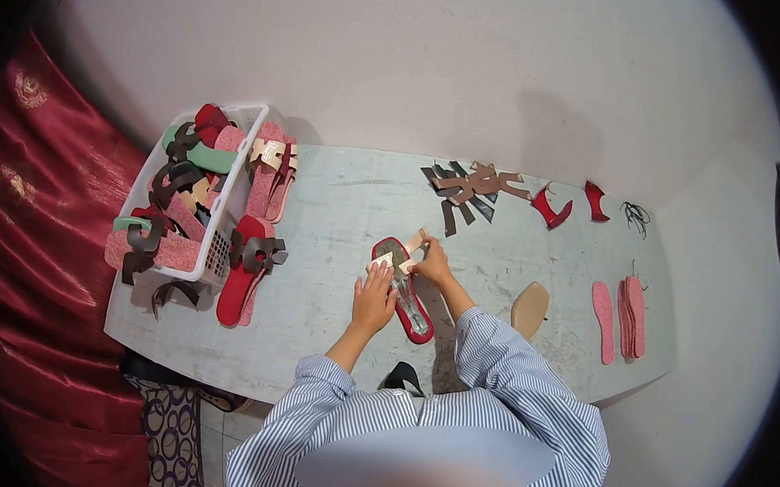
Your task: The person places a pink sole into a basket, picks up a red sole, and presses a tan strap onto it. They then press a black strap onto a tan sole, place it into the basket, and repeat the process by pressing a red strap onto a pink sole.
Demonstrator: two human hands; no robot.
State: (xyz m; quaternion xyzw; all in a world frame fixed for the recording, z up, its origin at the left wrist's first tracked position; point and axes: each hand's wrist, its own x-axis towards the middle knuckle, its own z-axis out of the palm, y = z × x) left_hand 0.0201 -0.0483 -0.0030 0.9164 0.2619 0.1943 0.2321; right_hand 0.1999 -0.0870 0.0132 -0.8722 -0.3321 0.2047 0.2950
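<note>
A red-edged sandal sole (418, 324) lies on the table in front of me, its inner face dark at the toe and shiny lower down. Cream strap pieces (419, 237) cross its front part and stick out at the upper right. My left hand (374, 302) rests along the sole's left side, fingers stretched out over the cream strap there. On the right side my right hand (431, 264) has its fingers closed round the other cream strap end. The fingertips partly cover where strap and sole meet.
At left stands a white basket (207, 253) of sandal parts, with a red sole (234, 296) beside it. Brown and black straps (480, 186), red heel pieces (549, 209) and black cords (636, 217) lie behind. Pink insoles (632, 317) and a beige sole (529, 310) are at right.
</note>
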